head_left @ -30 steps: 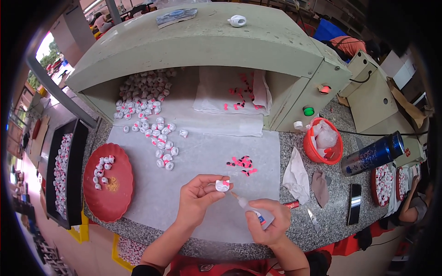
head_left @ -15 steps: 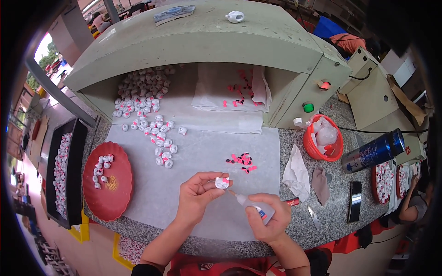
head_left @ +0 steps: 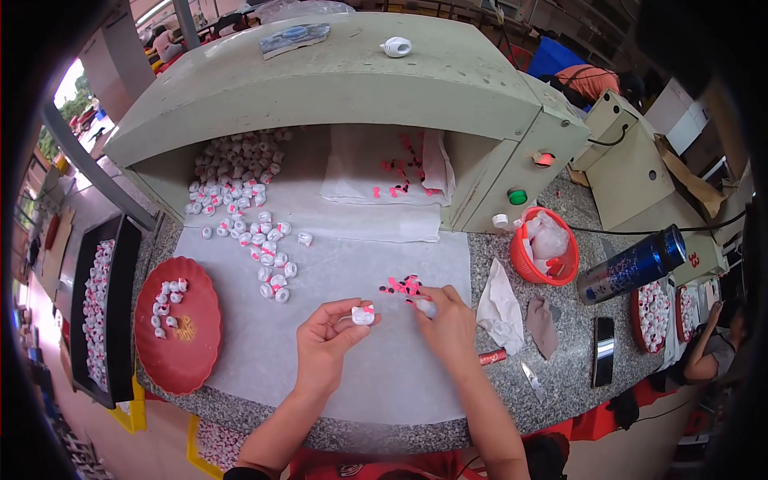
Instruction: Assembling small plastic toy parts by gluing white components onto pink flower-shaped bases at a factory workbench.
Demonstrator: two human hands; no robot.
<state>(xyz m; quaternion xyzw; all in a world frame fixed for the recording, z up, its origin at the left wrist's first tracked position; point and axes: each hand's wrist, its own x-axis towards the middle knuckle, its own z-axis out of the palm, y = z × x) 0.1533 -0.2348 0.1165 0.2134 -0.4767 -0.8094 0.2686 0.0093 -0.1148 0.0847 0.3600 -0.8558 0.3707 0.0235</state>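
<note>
i am watching from afar, left to right: a black tray (head_left: 100, 312) of small white pieces is sitting at the counter (head_left: 560, 376) edge, beside a red scalloped plate (head_left: 178, 324) carrying a few more. my left hand (head_left: 328, 344) is pinching one small white piece (head_left: 363, 315) just above the white sheet (head_left: 376, 352), fingers narrow around it. my right hand (head_left: 448, 320) is reaching into the cluster of tiny pink parts (head_left: 404, 285), fingers curled close; i cannot tell whether it is gripping one yet. the risk, as i am judging it: fingertips are brushing the loose pink parts and could be scattering them, or the white piece could be slipping from so light a pinch. a red basket (head_left: 546, 248) is standing well to the right.
</note>
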